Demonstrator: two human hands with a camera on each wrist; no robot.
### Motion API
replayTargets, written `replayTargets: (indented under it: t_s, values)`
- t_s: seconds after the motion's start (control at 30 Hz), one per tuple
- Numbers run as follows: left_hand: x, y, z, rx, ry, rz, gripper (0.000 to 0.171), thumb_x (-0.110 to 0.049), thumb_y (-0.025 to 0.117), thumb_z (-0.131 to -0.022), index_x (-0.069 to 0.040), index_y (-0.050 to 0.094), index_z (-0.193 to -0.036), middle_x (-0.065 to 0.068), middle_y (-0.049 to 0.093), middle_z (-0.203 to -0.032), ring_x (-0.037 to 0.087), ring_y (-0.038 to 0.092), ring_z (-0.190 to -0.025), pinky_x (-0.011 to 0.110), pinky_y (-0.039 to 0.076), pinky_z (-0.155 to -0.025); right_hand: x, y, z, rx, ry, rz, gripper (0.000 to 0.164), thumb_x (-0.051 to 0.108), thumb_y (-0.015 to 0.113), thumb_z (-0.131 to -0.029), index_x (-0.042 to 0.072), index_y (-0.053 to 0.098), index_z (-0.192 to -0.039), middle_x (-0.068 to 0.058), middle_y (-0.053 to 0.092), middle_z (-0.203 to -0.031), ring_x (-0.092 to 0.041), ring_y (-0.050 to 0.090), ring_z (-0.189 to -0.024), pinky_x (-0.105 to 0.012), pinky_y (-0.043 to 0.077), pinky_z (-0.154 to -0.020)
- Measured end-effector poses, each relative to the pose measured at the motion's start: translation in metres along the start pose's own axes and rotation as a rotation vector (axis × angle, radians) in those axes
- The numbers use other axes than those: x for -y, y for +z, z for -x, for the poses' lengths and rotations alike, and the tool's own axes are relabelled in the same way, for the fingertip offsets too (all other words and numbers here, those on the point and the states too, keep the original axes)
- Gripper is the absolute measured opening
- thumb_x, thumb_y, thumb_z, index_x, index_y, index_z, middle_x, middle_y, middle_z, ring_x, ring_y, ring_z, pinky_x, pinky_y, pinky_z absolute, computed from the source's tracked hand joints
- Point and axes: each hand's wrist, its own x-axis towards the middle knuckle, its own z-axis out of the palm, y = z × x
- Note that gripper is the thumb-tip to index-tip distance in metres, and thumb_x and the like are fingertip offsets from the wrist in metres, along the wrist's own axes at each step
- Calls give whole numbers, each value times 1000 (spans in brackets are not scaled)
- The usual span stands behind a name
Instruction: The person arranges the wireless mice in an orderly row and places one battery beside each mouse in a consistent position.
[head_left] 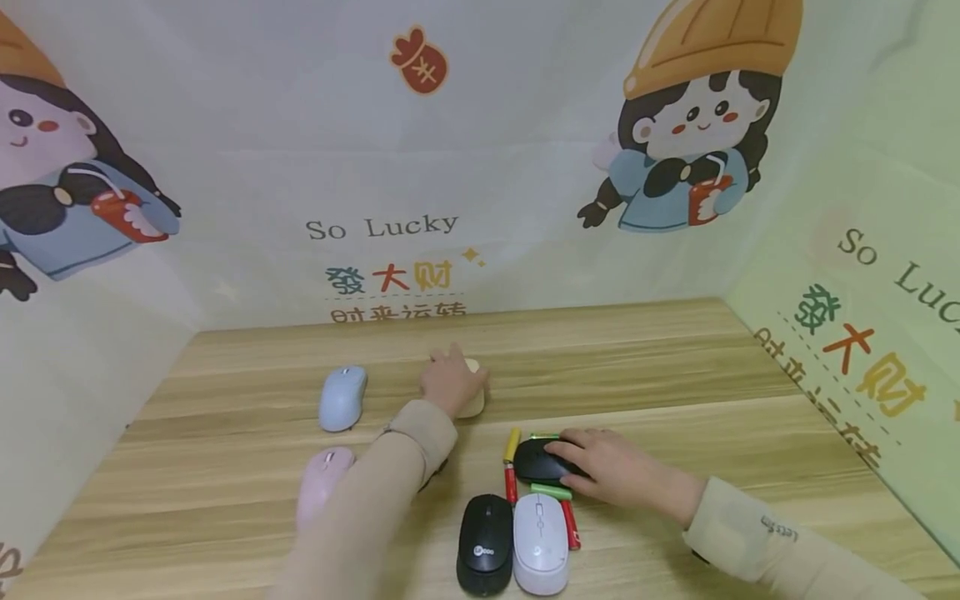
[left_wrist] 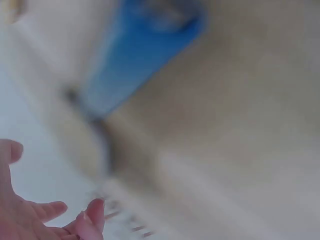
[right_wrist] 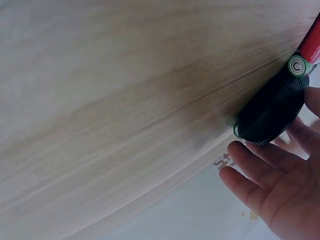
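Left hand (head_left: 452, 383) is resting, fingers spread, on the cream mouse (head_left: 474, 404) toward the table's back; mouse is looking light, rigid, smooth, best taken by its sides. Its long axis is running roughly away from the person; the hand is hiding part, so front end can't be told. Right hand (head_left: 617, 468) is holding the right end of the black mouse (head_left: 534, 462) between thumb and fingers, outer fingers loose. Likely light, stiff, slightly slippery, sides gripping best; long axis is running left-right.
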Motion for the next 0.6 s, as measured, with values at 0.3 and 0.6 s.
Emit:
replayTargets:
  t_s: [0.3, 0.6]
  values:
    - [-29, -34, 66, 26, 261, -154, 18, -21, 60, -82, -2, 59, -82, 14, 55, -81, 24, 56, -69, 35, 48, -54, 1, -1, 2, 3, -15, 23, 40, 29, 55, -90, 9, 54, -124, -14, 56, -116, -27, 57, -104, -44, 46, -87]
    - [-24, -19, 153, 222, 478, -248, 37, -33, 65, -79, -5, 59, -102, 7, 47, -81, 15, 44, -65, 26, 38, -48, 2, -1, 1, -10, -16, -2, 40, 29, 55, -90, 9, 53, -124, -14, 56, -116, -28, 57, -105, -45, 46, -86]
